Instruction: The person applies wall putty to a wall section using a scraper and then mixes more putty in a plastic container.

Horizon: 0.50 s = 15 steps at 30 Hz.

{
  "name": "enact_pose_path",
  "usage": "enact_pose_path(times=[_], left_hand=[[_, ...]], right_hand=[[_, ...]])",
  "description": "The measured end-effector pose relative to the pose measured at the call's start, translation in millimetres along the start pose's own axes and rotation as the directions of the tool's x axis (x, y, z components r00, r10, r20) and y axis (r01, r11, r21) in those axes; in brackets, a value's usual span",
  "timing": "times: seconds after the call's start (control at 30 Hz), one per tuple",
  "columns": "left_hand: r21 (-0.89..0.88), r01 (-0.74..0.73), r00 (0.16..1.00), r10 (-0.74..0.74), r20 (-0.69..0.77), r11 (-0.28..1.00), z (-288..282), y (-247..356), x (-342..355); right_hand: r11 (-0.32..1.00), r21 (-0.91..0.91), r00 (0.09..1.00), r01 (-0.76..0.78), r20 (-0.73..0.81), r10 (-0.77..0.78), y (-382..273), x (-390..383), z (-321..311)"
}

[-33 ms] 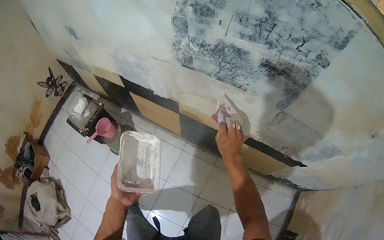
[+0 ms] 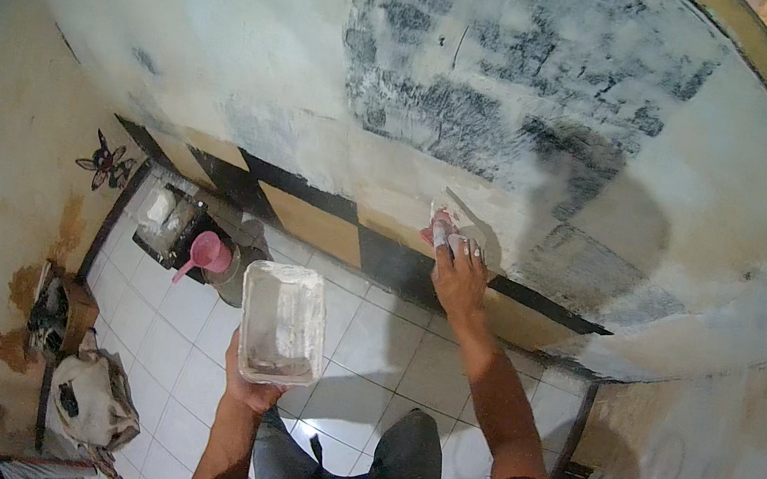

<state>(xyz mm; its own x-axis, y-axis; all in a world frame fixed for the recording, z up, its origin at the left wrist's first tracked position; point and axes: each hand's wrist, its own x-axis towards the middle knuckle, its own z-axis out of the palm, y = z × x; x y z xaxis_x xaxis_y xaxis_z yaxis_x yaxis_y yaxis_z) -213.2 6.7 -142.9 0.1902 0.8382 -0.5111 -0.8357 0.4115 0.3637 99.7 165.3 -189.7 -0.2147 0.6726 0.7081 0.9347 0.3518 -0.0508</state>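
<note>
My left hand (image 2: 247,389) grips a whitish rectangular tub (image 2: 318,335) from below, its fingers partly hidden by it. White paste coats the tub's rim and inner walls. My right hand (image 2: 462,275) is closed around a putty knife (image 2: 454,213), whose flat pale blade lies at the wall; the handle is mostly covered by my fingers, with a pinkish part showing. White smears mark the fingers. Around the blade the wall (image 2: 405,170) is coated pale, just above a band of black and tan squares (image 2: 313,226).
A pink dipper (image 2: 211,253) rests over a bucket (image 2: 239,281) at the wall's foot, beside a dark stand (image 2: 171,226) with a white lump on it. A pale sack (image 2: 98,400) and a box (image 2: 75,315) line the left wall. White tiles (image 2: 346,401) cover the floor.
The tub has shifted very slightly to the right with my left hand. The putty knife's blade has tilted a little at nearly the same spot on the wall.
</note>
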Motion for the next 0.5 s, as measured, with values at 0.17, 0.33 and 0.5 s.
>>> enact_pose_path(times=[0.17, 0.33, 0.5], left_hand=[[-0.131, -0.061, 0.997, 0.056, -0.045, 0.990, 12.9, -37.7, 12.4], [-0.140, 0.013, 1.000, -0.011, 0.017, 0.990, -3.3, -35.1, 33.0], [-0.087, 0.018, 1.000, -0.017, 0.012, 0.996, -7.2, -14.4, 63.4]], right_hand=[[0.970, -0.082, 0.964, 0.230, 0.152, -0.216, 20.5, 8.8, 11.0], [0.909, -0.011, 0.902, 0.416, 0.130, -0.412, 13.2, 34.3, 22.9], [0.900, -0.160, 0.911, 0.406, -0.005, -0.412, 14.6, 41.5, 58.2]])
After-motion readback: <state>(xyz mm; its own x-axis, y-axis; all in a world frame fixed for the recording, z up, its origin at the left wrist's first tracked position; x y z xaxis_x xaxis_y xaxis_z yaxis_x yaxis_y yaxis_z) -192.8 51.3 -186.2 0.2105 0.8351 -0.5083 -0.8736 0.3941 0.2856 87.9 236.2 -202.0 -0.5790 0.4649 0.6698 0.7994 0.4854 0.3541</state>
